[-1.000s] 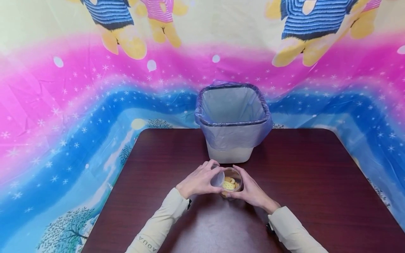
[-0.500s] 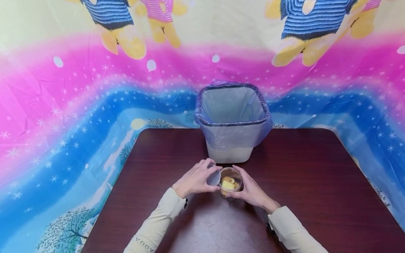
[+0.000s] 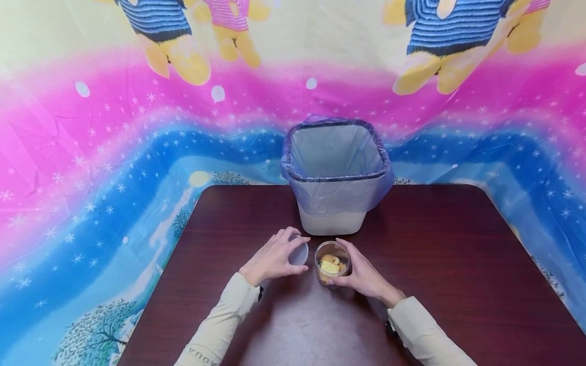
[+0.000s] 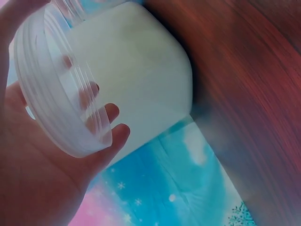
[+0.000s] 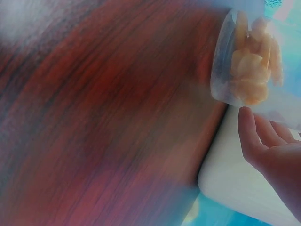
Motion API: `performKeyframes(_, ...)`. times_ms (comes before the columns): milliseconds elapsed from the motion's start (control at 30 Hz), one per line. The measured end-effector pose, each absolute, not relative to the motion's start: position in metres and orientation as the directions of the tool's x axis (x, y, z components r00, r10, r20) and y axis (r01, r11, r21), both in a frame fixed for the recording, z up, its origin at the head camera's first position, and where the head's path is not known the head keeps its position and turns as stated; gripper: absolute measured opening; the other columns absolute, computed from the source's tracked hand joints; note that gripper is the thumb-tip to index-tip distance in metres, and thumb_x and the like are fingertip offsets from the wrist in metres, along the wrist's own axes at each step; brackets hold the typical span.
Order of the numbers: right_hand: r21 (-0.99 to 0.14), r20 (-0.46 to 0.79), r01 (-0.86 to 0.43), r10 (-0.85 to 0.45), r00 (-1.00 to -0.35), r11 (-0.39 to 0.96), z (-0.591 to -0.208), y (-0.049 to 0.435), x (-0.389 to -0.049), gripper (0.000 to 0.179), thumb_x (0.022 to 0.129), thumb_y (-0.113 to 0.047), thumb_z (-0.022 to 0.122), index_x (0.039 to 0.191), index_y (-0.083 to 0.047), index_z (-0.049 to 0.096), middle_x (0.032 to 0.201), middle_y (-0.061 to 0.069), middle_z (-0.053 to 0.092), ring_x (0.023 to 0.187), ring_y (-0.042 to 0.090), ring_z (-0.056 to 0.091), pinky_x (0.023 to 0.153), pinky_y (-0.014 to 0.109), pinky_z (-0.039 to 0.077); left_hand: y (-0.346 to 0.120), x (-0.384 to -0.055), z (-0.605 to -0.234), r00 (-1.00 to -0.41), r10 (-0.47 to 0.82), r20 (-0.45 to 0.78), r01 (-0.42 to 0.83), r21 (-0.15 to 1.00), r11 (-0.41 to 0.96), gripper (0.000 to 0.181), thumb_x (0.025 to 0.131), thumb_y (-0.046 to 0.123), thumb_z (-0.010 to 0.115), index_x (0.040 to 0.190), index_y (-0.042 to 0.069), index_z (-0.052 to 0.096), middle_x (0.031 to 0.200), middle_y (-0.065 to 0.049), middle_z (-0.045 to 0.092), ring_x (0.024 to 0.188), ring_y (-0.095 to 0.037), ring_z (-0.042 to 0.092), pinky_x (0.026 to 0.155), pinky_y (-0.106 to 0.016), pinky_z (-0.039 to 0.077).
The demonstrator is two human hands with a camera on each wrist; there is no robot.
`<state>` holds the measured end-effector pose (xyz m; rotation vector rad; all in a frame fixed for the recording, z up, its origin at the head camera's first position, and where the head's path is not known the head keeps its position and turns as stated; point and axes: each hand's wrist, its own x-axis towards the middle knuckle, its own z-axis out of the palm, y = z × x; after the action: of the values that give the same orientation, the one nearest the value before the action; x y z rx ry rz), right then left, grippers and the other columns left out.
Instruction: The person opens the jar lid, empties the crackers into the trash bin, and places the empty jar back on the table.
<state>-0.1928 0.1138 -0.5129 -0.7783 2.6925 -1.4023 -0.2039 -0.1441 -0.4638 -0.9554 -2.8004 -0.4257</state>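
In the head view my left hand grips a clear round screw lid tilted on edge, apart from the jar. The left wrist view shows the ridged rim of that lid between my thumb and fingers. A clear plastic jar stands upright with its mouth uncovered and holds cookies of several shapes. My right hand grips the jar's right side, thumb in front and fingers behind. Through the jar wall in the right wrist view, pale brown cookies show.
Behind the hands stands a white trash bin lined with a purple translucent bag. Everything sits on a dark red wood-grain table. A printed cloth with snowflakes and bears hangs around the table's far and side edges.
My left hand has moved left with the lid, away from the jar, opening a gap between the two. The right hand and the jar have stayed almost in place.
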Motion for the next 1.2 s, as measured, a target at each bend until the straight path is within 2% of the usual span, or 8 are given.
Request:
performKeyframes(233, -0.772, 0.193, -0.412, -0.439, -0.878, 0.485, -0.512, 0.115, -0.192, 0.096, 0.06, -0.037, 0.08, 0.137, -0.012, 0.029, 0.133, 0.008, 0.043, 0.12, 0.026, 0.044, 0.096, 0.045, 0.034, -0.156, -0.204, -0.466, -0.822, 0.514, 0.247, 0.565, 0.233, 0.792, 0.063, 0.068, 0.053, 0.066, 0.123, 0.026, 0.053, 0.117, -0.001, 0.046, 0.103, -0.021, 0.047, 0.082, -0.034, 0.041)
performKeyframes(400, -0.776, 0.193, -0.406, -0.431, -0.882, 0.483, -0.512, 0.116, -0.192, 0.096, 0.059, -0.037, 0.081, 0.137, -0.019, 0.029, 0.133, 0.007, 0.044, 0.12, 0.026, 0.044, 0.096, 0.043, 0.033, -0.162, -0.204, -0.47, -0.828, 0.501, 0.252, 0.554, 0.238, 0.798, 0.063, 0.068, 0.051, 0.067, 0.123, 0.025, 0.053, 0.116, -0.003, 0.046, 0.104, -0.023, 0.045, 0.083, -0.037, 0.038)
performKeyframes(600, -0.768, 0.194, -0.417, -0.445, -0.874, 0.485, -0.512, 0.116, -0.194, 0.094, 0.06, -0.036, 0.081, 0.137, -0.02, 0.029, 0.132, 0.007, 0.045, 0.12, 0.025, 0.044, 0.096, 0.043, 0.033, -0.172, -0.204, -0.477, -0.837, 0.483, 0.256, 0.538, 0.234, 0.81, 0.062, 0.068, 0.05, 0.068, 0.123, 0.023, 0.053, 0.114, -0.005, 0.046, 0.104, -0.026, 0.043, 0.084, -0.039, 0.036)
performKeyframes(867, -0.796, 0.172, -0.388, -0.441, -0.881, 0.464, -0.513, 0.116, -0.194, 0.093, 0.06, -0.034, 0.082, 0.136, -0.025, 0.029, 0.133, 0.005, 0.045, 0.122, 0.023, 0.042, 0.098, 0.045, 0.031, -0.186, -0.204, -0.484, -0.884, 0.421, 0.203, 0.463, 0.247, 0.851, 0.061, 0.071, 0.048, 0.067, 0.124, 0.022, 0.053, 0.115, -0.006, 0.044, 0.106, -0.025, 0.04, 0.087, -0.045, 0.032)
performKeyframes(1000, -0.799, 0.17, -0.387, -0.444, -0.88, 0.461, -0.513, 0.117, -0.195, 0.093, 0.06, -0.035, 0.081, 0.136, -0.025, 0.029, 0.133, 0.006, 0.045, 0.123, 0.024, 0.042, 0.098, 0.046, 0.031, -0.193, -0.205, -0.489, -0.902, 0.387, 0.194, 0.427, 0.258, 0.867, 0.059, 0.071, 0.044, 0.069, 0.123, 0.021, 0.053, 0.116, -0.007, 0.044, 0.107, -0.026, 0.039, 0.087, -0.049, 0.03)
performKeyframes(1200, -0.782, 0.169, -0.393, -0.442, -0.881, 0.483, -0.512, 0.116, -0.194, 0.095, 0.059, -0.035, 0.081, 0.137, -0.023, 0.028, 0.133, 0.005, 0.044, 0.122, 0.023, 0.042, 0.098, 0.043, 0.032, -0.201, -0.206, -0.498, -0.919, 0.351, 0.18, 0.39, 0.277, 0.878, 0.054, 0.072, 0.04, 0.069, 0.12, 0.02, 0.055, 0.116, -0.01, 0.043, 0.106, -0.028, 0.039, 0.085, -0.049, 0.03)
